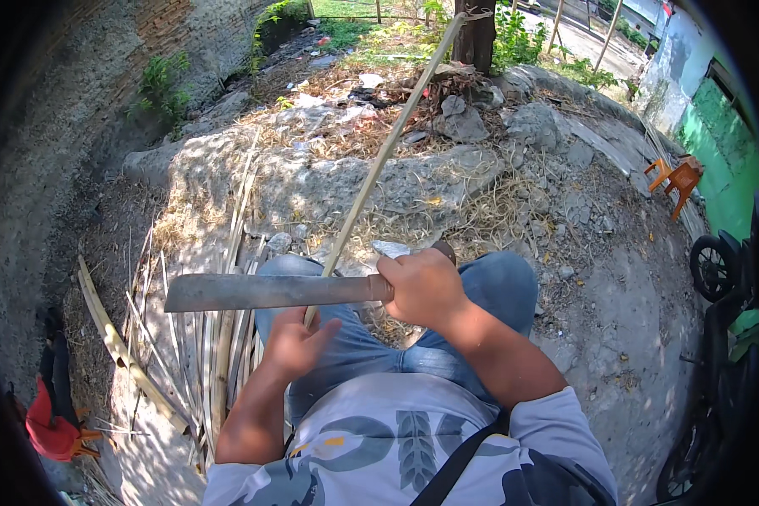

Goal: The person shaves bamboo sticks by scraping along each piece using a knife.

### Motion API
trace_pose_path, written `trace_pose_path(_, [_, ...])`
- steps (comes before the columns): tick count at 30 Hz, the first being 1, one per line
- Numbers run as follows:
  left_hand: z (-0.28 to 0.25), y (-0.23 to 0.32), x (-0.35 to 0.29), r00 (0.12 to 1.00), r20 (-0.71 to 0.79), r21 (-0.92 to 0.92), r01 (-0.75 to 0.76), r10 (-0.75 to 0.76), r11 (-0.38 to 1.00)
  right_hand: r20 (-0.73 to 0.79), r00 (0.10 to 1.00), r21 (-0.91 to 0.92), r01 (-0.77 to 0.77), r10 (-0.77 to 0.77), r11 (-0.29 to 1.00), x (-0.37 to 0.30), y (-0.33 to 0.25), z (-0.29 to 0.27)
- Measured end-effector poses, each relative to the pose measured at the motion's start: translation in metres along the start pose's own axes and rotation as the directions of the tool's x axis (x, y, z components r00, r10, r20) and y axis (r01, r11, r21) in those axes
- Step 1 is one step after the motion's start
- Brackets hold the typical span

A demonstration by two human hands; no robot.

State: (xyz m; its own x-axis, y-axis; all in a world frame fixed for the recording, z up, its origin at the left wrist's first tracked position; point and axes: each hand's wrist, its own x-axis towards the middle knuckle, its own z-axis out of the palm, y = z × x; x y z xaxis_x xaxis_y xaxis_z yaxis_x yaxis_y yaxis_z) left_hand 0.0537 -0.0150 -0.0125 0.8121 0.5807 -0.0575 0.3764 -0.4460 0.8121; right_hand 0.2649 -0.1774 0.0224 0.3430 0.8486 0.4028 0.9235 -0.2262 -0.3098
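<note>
Dusty ground (pixel 616 363) is spreading across most of the frame, with a rough grey wall (pixel 51 135) rising at the upper left and a low stone ledge (pixel 329 190) running across the upper middle. A dark motorcycle (pixel 721 329) is standing at the right edge, partly sinking into the black rim. A bundle of pale strips (pixel 222 363) is lying left of centre, while the wearer's legs in blue jeans (pixel 502 287) are bending at the middle. One long strip (pixel 388 148) is slanting from the top centre down to the left hand (pixel 298 346), passing behind a machete (pixel 266 292) on the way. An orange chair (pixel 681 179) is standing at the upper right. The machete is lying level across the centre, its broad blade pointing left above the left hand. The right hand (pixel 426 287) is clenching its handle, right of centre. The strip's lower part is meeting the left hand between thumb and fingers; the thumb is sticking out, and blur is hiding whether those fingers are gripping.
</note>
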Motion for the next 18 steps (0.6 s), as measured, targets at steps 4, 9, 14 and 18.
trace_pose_path(4, [-0.016, 0.008, -0.013, 0.998, 0.058, 0.018, 0.006, -0.007, 1.0, -0.1, 0.987, -0.102, 0.113, -0.124, 0.988, 0.007, 0.026, -0.016])
trace_pose_path(9, [-0.009, 0.009, -0.019, 0.998, 0.028, 0.004, 0.058, -0.058, 0.998, -0.05, 0.999, -0.127, -0.021, 0.015, 0.992, -0.002, 0.026, -0.014])
trace_pose_path(14, [-0.003, 0.015, -0.018, 0.996, 0.076, -0.034, 0.038, -0.036, 0.999, -0.024, 0.988, -0.081, 0.149, -0.151, 0.985, -0.006, 0.012, -0.005])
trace_pose_path(18, [-0.026, 0.007, -0.031, 0.992, 0.086, 0.043, 0.086, -0.089, 0.995, -0.152, 0.959, -0.149, -0.262, 0.24, 0.953, 0.011, 0.057, -0.046])
